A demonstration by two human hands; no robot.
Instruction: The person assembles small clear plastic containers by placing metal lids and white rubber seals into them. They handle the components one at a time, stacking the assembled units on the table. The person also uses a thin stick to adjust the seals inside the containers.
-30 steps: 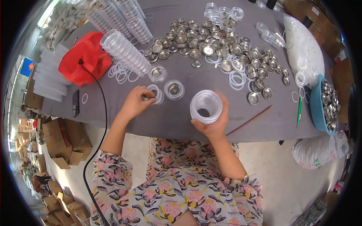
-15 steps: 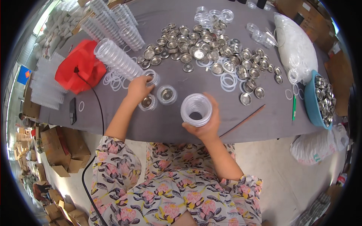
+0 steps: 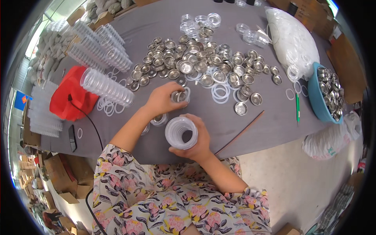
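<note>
My left hand [image 3: 164,98] is closed around a small clear plastic container [image 3: 187,94] with a silver metal cup in it, beyond the stack. My right hand [image 3: 199,139] grips a short stack of clear plastic rings [image 3: 169,133], its open end facing up toward me. Beneath my left wrist, another clear container with a metal cup [image 3: 159,118] stands on the table, partly hidden. A long stack of clear plastic cups [image 3: 107,88] lies tilted left of my left hand. White rings [image 3: 220,93] lie near the loose metal cups [image 3: 184,64] at the middle.
More clear stacks [image 3: 94,47] stand far left, near a red bag [image 3: 74,96] and a black cable [image 3: 87,116]. At right are a bulging plastic bag [image 3: 293,39], a blue basin [image 3: 316,96] of metal cups, a green pen [image 3: 297,107] and a thin brown stick [image 3: 243,131].
My left hand has moved from beside the long cup stack to the right, and now holds a container beyond the ring stack. My right hand keeps its grip on the rings. The view has shifted.
</note>
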